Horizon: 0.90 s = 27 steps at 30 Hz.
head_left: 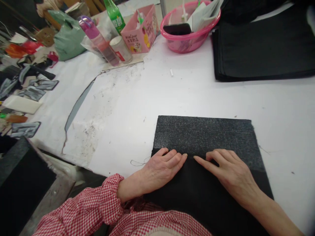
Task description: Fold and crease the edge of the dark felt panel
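Observation:
A black cloth (197, 193) runs from the table edge up to a dark speckled grey strip (204, 132) with fine lines across it. Along the line where the two meet, my left hand (161, 170) grips the cloth with bent fingers. My right hand (233, 173) pinches the same line a little to the right, its fingers curled and its thumb pointing toward the left hand. Only a small gap separates the two hands. What lies under the fingertips is hidden.
A thick stack of black cloth (263, 49) lies at the back right. Beside it are a pink basin (187, 42), a pink box (141, 32), a drink bottle (104, 46) and a white cup (120, 49). The white table covering (118, 121) is torn at left. Another dark piece (22, 183) is at lower left.

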Motion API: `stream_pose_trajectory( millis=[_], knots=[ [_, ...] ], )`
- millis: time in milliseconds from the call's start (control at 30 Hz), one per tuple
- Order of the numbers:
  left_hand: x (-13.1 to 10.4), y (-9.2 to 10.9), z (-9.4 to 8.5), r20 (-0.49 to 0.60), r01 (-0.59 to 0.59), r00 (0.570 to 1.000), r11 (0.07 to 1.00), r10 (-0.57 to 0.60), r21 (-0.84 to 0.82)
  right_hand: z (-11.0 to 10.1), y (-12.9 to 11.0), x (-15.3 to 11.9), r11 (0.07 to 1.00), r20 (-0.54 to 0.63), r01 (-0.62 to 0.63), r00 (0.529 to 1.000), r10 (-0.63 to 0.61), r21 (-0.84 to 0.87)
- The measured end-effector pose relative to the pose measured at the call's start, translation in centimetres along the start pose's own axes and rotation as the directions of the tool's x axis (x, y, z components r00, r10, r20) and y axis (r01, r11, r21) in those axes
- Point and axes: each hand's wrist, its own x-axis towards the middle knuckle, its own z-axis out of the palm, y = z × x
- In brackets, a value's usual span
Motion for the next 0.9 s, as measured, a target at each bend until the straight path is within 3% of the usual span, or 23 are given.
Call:
stream_pose_trajectory(
  millis=[200,567,900],
  knots=[
    [1.4,0.1,-0.6,0.061,-0.037,0.997,0.999,0.038,-0.021,-0.5,0.8,-1.1,1.000,-0.012,-0.015,1.000,0.015,0.026],
    [3.0,0.5,-0.9,0.059,-0.103,0.993,0.993,0.106,-0.053,-1.0,1.7,-2.6,0.996,-0.038,-0.058,0.997,0.060,0.061],
    [4.1,0.8,-1.3,0.083,-0.128,0.988,0.990,0.132,-0.054,-1.8,1.7,-3.0,0.999,-0.006,-0.048,0.999,0.048,-0.009]
  ],
)
